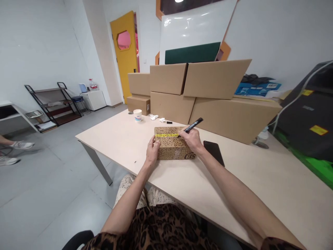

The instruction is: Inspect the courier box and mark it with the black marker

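A small cardboard box (pixel 171 150) stands on the table in front of me. Dark marks cover its top and front, and a yellow strip of tape (pixel 168 135) runs across the top. My left hand (pixel 152 149) grips the box's left side. In my right hand (pixel 193 139) is a black marker pen (pixel 193 125), its tip down at the right part of the box top. The black marker cap (pixel 169 122) lies on the table behind the box. To the right of my right hand lies a dark phone (pixel 213 152).
Large cardboard boxes (pixel 170 107) are stacked along the table's (pixel 109 135) back side. A paper cup (pixel 137 115) and crumpled tissues (pixel 154 117) stand near them. Another person's shoes (pixel 22 146) show at far left. A black shelf rack (pixel 56 104) stands by the wall.
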{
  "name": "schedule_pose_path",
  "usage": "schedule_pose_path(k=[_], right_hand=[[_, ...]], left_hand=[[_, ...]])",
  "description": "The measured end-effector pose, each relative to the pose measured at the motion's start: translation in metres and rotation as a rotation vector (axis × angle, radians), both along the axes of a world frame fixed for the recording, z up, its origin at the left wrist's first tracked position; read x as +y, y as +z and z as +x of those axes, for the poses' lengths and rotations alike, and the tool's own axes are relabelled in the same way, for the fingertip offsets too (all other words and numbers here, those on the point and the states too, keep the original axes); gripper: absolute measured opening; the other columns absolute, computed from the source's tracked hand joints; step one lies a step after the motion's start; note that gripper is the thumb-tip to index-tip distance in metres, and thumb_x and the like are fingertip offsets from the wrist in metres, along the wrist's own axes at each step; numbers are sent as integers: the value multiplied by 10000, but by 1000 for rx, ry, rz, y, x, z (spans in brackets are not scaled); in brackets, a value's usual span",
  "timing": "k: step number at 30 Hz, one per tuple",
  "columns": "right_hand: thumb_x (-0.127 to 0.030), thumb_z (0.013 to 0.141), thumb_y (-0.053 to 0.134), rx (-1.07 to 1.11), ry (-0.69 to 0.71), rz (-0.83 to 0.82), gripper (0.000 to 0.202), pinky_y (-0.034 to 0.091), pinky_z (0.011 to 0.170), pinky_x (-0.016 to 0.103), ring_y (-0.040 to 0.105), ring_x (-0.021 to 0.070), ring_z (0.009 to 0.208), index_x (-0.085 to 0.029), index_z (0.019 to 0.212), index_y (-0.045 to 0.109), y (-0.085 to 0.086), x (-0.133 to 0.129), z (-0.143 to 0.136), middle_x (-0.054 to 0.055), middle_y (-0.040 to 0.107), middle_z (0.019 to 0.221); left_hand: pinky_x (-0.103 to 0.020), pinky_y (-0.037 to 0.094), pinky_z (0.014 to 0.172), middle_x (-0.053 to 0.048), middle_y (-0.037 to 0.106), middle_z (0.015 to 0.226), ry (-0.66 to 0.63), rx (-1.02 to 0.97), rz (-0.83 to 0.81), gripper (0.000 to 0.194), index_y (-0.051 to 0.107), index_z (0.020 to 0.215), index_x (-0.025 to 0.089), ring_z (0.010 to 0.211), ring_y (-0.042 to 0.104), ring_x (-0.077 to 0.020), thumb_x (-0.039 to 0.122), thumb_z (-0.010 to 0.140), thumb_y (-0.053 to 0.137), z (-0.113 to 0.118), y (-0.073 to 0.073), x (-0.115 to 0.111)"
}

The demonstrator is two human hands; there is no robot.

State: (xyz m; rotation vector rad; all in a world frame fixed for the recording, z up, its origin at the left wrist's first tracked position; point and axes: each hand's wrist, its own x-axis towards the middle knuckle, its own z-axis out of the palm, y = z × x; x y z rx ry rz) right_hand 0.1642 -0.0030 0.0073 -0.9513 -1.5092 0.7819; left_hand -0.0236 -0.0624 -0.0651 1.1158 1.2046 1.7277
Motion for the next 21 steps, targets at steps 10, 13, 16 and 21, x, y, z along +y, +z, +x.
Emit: schedule_pose_path(k=[10, 13, 16, 21], right_hand=[[-431, 669, 637, 9, 0, 14, 241, 356, 555, 286, 412, 143, 562, -247, 572, 515, -1, -4, 4, -28, 462, 548], [-433, 677, 642, -13, -18, 12, 230, 346, 550, 284, 416, 149, 563, -247, 594, 535, -2, -5, 3, -25, 479, 551], [-397, 664, 649, -106, 10, 16, 207, 355, 567, 286, 452, 152, 582, -239, 579, 547, -3, -4, 3, -10, 531, 576], [-463, 695, 657, -41, 123, -9, 273, 316, 531, 281, 375, 124, 518, -238, 592, 543, 0, -7, 9, -53, 436, 520]], left_hand=[[-414, 477, 1125, -130, 738, 1309, 29, 15, 8, 573, 674, 1338, 164, 1266, 650, -299, 487, 866, 661, 0, 1, -1], [-415, 474, 1129, -130, 739, 1307, 29, 10, 11, 576, 679, 1332, 165, 1270, 648, -301, 492, 858, 676, 1, 2, -1], [-413, 469, 1135, -140, 729, 1331, 35, 10, -5, 593, 668, 1347, 157, 1285, 642, -304, 496, 860, 671, 0, 1, -1], [-413, 464, 1139, -139, 705, 1382, 36, 6, -12, 603, 656, 1362, 164, 1306, 628, -305, 507, 866, 656, 1, 0, -1]])
